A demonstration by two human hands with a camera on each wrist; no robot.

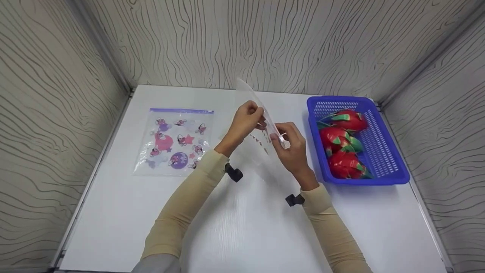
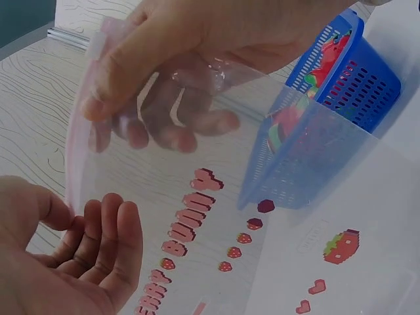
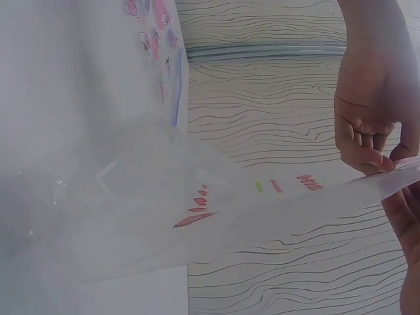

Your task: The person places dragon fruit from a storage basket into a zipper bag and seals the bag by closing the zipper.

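Observation:
A clear zip bag (image 2: 197, 226) with a pink zip strip (image 2: 75, 147) and printed strawberries and letters hangs upright above the table. My left hand (image 1: 247, 118) pinches the zip strip between thumb and forefinger, its other fingers loosely bent in the left wrist view. Nearer the basket, my right hand (image 1: 291, 146) grips the same strip close to the white slider (image 2: 97, 46), thumb on one face and fingers behind the clear film. The right wrist view shows the bag edge-on, with the left hand (image 3: 371, 105) above it and the right hand (image 3: 408, 243) below.
Flat on the table's left lies another clear bag (image 1: 178, 142) with a purple zip and cartoon prints. A blue basket (image 1: 382, 146) at the right holds several glossy red dragon fruits (image 1: 343, 146) with green tips. Patterned panels (image 1: 212, 41) wall in the white table (image 1: 235, 227).

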